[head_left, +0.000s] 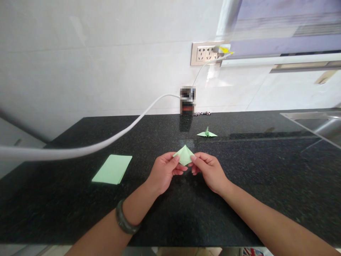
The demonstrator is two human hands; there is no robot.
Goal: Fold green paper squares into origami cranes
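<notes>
A small piece of folded green paper [184, 155], diamond-shaped with creases running from its top point, is held up between both hands above the dark counter. My left hand [165, 172] pinches its left corner between thumb and fingers, and a dark bangle circles that wrist. On the other side, my right hand [209, 170] grips the right corner the same way. Beyond the hands stands a finished green paper crane [207, 133] with its wings spread. To the left lies a stack of green paper sheets [112, 169].
A phone-like object [188, 101], blurred out, leans on the wall with a white cable [128, 129] sweeping left across the view. A beaded string [203, 113] lies beside it. The wall carries a socket panel [205, 53]. A metal sink [319, 122] is set into the black counter [255, 160] at right.
</notes>
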